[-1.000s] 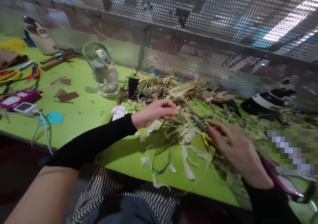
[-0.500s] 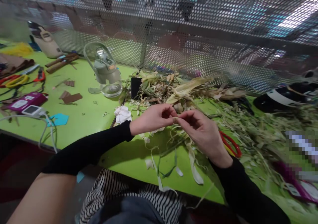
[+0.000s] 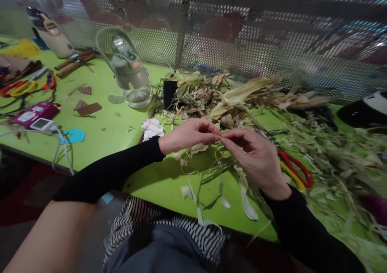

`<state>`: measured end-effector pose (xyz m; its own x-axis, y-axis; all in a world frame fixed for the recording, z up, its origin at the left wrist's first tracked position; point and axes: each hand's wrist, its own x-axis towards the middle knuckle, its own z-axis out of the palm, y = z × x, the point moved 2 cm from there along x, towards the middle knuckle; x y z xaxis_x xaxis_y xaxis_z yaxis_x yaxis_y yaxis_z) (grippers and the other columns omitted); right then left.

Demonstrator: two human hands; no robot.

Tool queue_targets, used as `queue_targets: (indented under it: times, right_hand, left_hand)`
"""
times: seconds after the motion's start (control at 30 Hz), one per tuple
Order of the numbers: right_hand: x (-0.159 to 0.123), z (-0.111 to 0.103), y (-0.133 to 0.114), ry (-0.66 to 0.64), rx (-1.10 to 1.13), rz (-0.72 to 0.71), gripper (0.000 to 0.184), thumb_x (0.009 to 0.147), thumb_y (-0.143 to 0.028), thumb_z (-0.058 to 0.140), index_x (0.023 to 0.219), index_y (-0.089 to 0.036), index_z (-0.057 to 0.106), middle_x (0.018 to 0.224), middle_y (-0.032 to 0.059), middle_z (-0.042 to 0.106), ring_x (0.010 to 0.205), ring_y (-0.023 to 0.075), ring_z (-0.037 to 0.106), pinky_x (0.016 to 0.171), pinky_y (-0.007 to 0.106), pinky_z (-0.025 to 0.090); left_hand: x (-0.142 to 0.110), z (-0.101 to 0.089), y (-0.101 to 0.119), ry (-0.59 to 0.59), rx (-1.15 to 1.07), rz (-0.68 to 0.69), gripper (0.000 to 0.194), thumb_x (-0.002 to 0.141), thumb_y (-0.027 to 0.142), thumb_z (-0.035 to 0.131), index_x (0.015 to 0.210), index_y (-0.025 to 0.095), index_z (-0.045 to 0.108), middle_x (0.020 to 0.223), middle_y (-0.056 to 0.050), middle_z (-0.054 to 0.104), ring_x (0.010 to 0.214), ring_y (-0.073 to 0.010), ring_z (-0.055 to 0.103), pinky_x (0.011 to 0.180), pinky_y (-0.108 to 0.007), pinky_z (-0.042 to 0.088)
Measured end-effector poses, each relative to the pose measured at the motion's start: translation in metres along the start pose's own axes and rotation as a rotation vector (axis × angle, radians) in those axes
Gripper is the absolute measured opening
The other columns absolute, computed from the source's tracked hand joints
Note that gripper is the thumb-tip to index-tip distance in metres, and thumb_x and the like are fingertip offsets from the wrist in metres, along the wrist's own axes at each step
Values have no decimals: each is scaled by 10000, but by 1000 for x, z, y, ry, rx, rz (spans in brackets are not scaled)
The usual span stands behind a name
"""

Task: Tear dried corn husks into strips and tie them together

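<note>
My left hand (image 3: 195, 134) and my right hand (image 3: 254, 154) meet fingertip to fingertip over the green table. Both are closed in a pinch on a thin, pale strip of corn husk, mostly hidden by the fingers. Beneath them lie loose strips of corn husk (image 3: 248, 198), some curled and green. Behind my hands is a heap of dry corn husks (image 3: 238, 93). Red and yellow scissors (image 3: 298, 170) rest just right of my right wrist, partly covered. Crumpled white tissue (image 3: 152, 128) sits beside my left wrist.
A clear water bottle (image 3: 137, 97) with a green handled lid stands at back left, near a black flat object (image 3: 169, 94). Farther left are a purple power strip (image 3: 38, 113) with cable and more scissors (image 3: 22, 88). A perforated metal screen (image 3: 205, 47) closes the back.
The view has tilted down and shifted, so the table's contents sit differently in frame. My hands stay together in the same pinch, with the fingertips slightly closer.
</note>
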<state>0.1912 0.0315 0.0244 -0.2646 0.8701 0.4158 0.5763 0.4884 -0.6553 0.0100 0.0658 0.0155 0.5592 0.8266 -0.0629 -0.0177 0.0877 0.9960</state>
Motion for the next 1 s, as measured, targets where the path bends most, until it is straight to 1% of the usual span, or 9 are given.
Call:
queue_targets:
  times: [0.2, 0.4, 0.47, 0.53, 0.63, 0.7, 0.77, 0.83, 1.0]
  right_hand:
    - [1, 4, 7, -46, 71, 142, 199, 864, -405, 714, 920, -217, 684, 795, -4, 695, 677, 137, 629, 617, 273, 493]
    - [2, 2, -5, -61, 171, 221, 147, 845, -319, 731, 903, -191, 687, 775, -7, 695, 633, 91, 584, 594, 232, 479]
    - [3, -4, -7, 16, 148, 226, 108, 832, -272, 742, 873, -183, 696, 747, -10, 686, 608, 78, 570, 577, 228, 466]
    - [4, -14, -6, 162, 116, 220, 94, 814, -238, 765, 860, -174, 713, 718, -9, 679, 589, 76, 565, 546, 236, 439]
    - [8, -29, -1, 409, 170, 204, 92, 775, -183, 795, 823, -160, 720, 667, -6, 664, 560, 88, 571, 520, 262, 423]
    - [12, -36, 1, 520, 277, 195, 111, 732, -157, 815, 755, -165, 706, 621, -14, 642, 531, 94, 566, 512, 277, 437]
    - [17, -38, 2, 574, 392, 178, 154, 675, -162, 847, 689, -178, 694, 567, -24, 614, 500, 99, 554, 486, 277, 438]
    - [20, -39, 3, 605, 475, 143, 189, 615, -185, 880, 654, -188, 694, 527, -30, 601, 473, 101, 544, 448, 265, 419]
    - [25, -41, 7, 647, 555, 98, 234, 529, -184, 904, 617, -195, 687, 486, -45, 595, 424, 89, 534, 405, 245, 404]
  left_hand:
    - [1, 2, 1, 27, -2, 12, 64, 859, 90, 644, 810, 108, 608, 702, 19, 613, 634, -55, 538, 687, -247, 428]
    - [-3, 6, 10, 55, 40, 26, 118, 845, 73, 671, 789, 116, 576, 695, 15, 594, 637, -62, 538, 655, -240, 416]
    - [-6, 3, 17, 47, 55, 53, 86, 855, 83, 666, 827, 112, 590, 696, 15, 606, 645, -56, 557, 663, -225, 422]
    - [-10, -6, 25, 75, 64, 93, 50, 872, 94, 651, 886, 108, 605, 713, 16, 625, 667, -51, 586, 685, -212, 435]
    - [-17, -31, 36, 213, 98, 154, 71, 893, 160, 654, 935, 112, 623, 761, 11, 639, 725, -68, 626, 704, -209, 455]
    - [-22, -48, 40, 276, 155, 175, 100, 889, 200, 679, 920, 120, 626, 777, -1, 639, 736, -78, 631, 696, -212, 465]
    - [-25, -58, 42, 285, 262, 182, 83, 898, 203, 665, 905, 132, 622, 787, -9, 644, 725, -83, 621, 697, -227, 478]
    - [-26, -61, 43, 279, 393, 172, 68, 910, 201, 640, 894, 137, 621, 790, -15, 645, 711, -87, 606, 701, -246, 482]
    - [-22, -53, 42, 247, 679, 150, 83, 895, 222, 625, 890, 142, 646, 809, -23, 652, 696, -96, 570, 694, -273, 451]
